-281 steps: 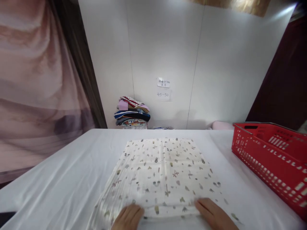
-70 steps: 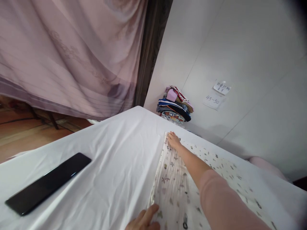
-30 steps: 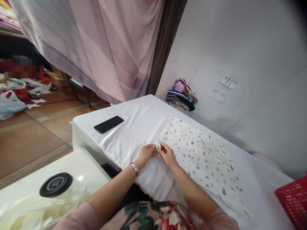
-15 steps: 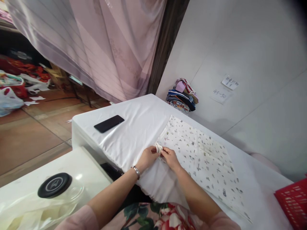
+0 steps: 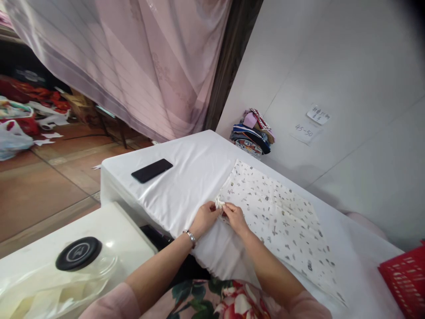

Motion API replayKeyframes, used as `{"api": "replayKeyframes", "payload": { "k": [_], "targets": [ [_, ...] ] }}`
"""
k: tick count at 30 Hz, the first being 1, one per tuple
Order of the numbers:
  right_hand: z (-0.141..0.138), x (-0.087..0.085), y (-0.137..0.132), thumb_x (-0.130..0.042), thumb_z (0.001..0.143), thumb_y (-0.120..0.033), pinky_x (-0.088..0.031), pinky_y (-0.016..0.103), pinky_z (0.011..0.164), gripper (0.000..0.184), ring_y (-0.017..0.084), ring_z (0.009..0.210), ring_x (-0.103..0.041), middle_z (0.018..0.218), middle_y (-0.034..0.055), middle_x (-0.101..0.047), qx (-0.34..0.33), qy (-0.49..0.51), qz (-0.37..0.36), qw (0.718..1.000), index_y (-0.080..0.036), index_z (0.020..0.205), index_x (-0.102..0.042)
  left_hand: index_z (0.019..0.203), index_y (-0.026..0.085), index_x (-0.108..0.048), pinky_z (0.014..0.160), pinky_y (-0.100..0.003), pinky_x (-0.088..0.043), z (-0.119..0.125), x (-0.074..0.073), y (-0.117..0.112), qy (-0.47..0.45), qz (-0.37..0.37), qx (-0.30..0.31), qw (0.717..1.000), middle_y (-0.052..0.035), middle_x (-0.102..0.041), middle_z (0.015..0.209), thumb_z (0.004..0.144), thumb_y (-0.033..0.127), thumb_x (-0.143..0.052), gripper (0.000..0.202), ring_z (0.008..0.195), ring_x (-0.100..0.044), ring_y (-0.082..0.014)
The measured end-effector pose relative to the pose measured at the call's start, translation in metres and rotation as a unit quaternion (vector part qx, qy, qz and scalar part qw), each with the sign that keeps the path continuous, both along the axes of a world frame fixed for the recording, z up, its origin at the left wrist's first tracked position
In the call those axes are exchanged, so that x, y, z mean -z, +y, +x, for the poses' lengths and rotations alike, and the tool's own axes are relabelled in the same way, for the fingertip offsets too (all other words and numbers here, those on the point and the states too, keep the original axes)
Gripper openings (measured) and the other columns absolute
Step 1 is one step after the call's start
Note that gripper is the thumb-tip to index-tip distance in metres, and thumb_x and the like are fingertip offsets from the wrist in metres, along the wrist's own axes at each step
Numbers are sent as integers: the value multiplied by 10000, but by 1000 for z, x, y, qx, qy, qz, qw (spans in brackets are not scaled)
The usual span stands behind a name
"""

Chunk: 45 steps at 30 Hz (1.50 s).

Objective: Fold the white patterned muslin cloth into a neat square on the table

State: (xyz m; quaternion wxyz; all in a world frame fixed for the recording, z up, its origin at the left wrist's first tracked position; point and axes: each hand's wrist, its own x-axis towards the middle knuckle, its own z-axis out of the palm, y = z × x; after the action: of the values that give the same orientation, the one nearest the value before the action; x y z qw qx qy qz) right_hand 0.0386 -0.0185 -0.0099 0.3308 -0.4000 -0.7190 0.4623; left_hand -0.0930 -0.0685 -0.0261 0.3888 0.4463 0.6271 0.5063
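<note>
A pair of white printed fabric pants or similar cloth cannot be told apart, so I call it a white printed cloth (image 5: pixel 275 217); small dark and coloured motifs dot it, and it lies flat along the table. My left hand (image 5: pixel 206 218) pinches the bunched near-left corner of the cloth, with a metal bracelet on its wrist. Close beside it, my right hand (image 5: pixel 235 218) pinches the same gathered edge between thumb and fingers. The fingertips of both hands nearly meet there and partly hide the bunched fabric.
A black phone (image 5: pixel 152 171) lies on the white-covered table (image 5: pixel 186 164). Folded clothes (image 5: pixel 251 133) are stacked against the wall. A red basket (image 5: pixel 403 279) stands at the right. On the lower white surface sits a container with a black lid (image 5: pixel 79 253). A pink curtain (image 5: pixel 149 57) hangs behind.
Both hands stay at the cloth's corner, with only a slight shift of the fingers on the bunched edge. The view has moved very slightly.
</note>
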Motion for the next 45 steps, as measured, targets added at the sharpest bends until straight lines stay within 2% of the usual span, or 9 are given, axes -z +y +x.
{"api": "replayKeyframes", "payload": {
  "k": [4, 7, 12, 20, 24, 30, 35, 39, 45],
  "targets": [
    [2, -6, -3, -450, 848, -435, -412, 240, 610, 327, 143, 634, -492, 645, -13, -552, 69, -1, 31, 997, -199, 670, -591, 676, 175, -546, 528, -228, -370, -1, 1, 3, -22, -23, -7, 999, 28, -548, 578, 696, 361, -567, 188, 542, -507, -116],
    [4, -12, -6, -419, 872, -396, -407, 240, 639, 308, 144, 671, -496, 692, 1, -551, 113, -13, 124, 986, -198, 700, -580, 686, 173, -534, 512, -228, -380, -2, 1, 4, -70, -40, -5, 997, 19, -563, 584, 700, 365, -565, 195, 531, -520, -115],
    [0, -11, -7, -435, 861, -296, -405, 250, 660, 246, 153, 705, -532, 753, 30, -583, 27, -112, 212, 971, -206, 734, -626, 722, 161, -542, 550, -235, -426, -1, -1, 3, -142, -21, 2, 990, 19, -568, 608, 680, 375, -600, 225, 567, -541, -119],
    [-7, -13, -8, -380, 883, -226, -404, 251, 671, 268, 152, 714, -531, 739, 34, -567, -6, -181, 253, 950, -203, 749, -611, 769, 147, -606, 610, -253, -458, -3, -6, -2, -194, 3, 31, 980, -17, -628, 704, 678, 422, -607, 290, 661, -579, -145],
    [-6, -10, -9, -436, 860, -217, -410, 263, 691, 168, 164, 757, -529, 799, 49, -570, -20, -194, 301, 933, -187, 821, -597, 711, 148, -601, 623, -265, -471, -4, -4, -3, -191, 11, 39, 981, -14, -622, 674, 698, 466, -579, 319, 634, -578, -143],
    [-6, -4, -3, -459, 870, -297, -393, 249, 625, 201, 144, 678, -507, 712, 9, -537, 8, -150, 251, 956, -194, 739, -573, 728, 154, -598, 584, -274, -482, -3, -5, -3, -168, 2, 11, 986, -31, -642, 642, 733, 451, -526, 306, 608, -602, -163],
    [-2, -6, -7, -420, 892, -323, -390, 248, 615, 239, 135, 649, -475, 689, -4, -513, 94, -86, 237, 963, -189, 731, -534, 668, 153, -565, 560, -276, -488, -1, -9, -2, -215, -24, -41, 975, -37, -628, 603, 729, 413, -535, 269, 572, -603, -159],
    [-5, -7, -12, -412, 894, -258, -403, 267, 689, 181, 159, 752, -508, 785, 32, -546, 37, -161, 305, 938, -192, 801, -553, 645, 156, -544, 538, -261, -477, 1, -10, -1, -247, -26, -49, 967, -19, -601, 586, 701, 408, -566, 259, 568, -597, -152],
    [-12, 0, -11, -461, 868, -250, -421, 293, 737, 120, 191, 838, -528, 853, 60, -571, 1, -201, 320, 926, -196, 865, -567, 635, 158, -535, 519, -246, -453, 2, -8, -1, -217, -8, -51, 975, 5, -566, 532, 711, 455, -561, 308, 485, -535, -115]
  ]
}}
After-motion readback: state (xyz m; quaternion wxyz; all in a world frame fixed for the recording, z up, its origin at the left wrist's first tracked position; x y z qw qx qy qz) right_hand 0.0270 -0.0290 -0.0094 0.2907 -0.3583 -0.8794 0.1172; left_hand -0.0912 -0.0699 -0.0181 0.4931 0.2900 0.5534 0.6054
